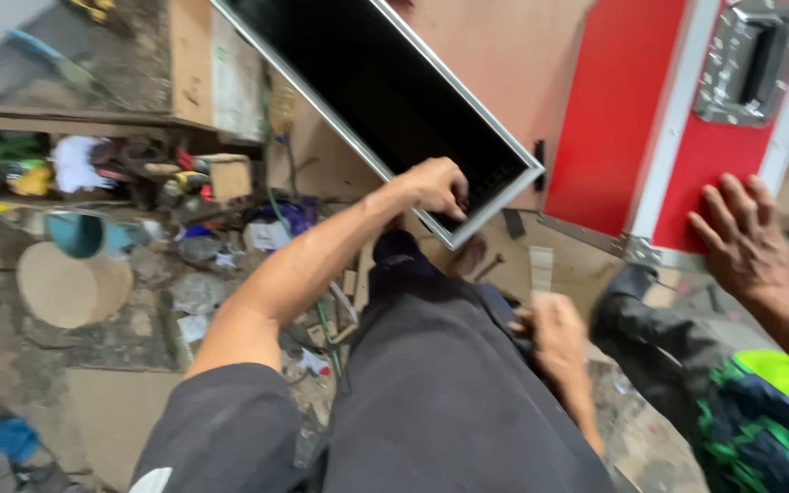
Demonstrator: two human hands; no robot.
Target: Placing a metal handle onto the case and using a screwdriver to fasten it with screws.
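Red flight case [614, 119] with metal edging, tilted at far right, black open interior edged by an aluminium rim [385, 173] at centre. Left hand [436, 187] curled over that rim near its lower corner, fingers hooked inside. Right hand [554, 333] near, closed loosely around a small pale strip [541, 269]. Another person's hand [741, 237] spread flat on the red panel, right. Recessed metal handle [751, 59] far right. Round wooden disc [70, 283] and scattered tools on the ground, left.

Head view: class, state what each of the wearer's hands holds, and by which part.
Left hand grips the black case at the lower corner of its metal edge. Right hand pinches the bottom end of a small pale strip.
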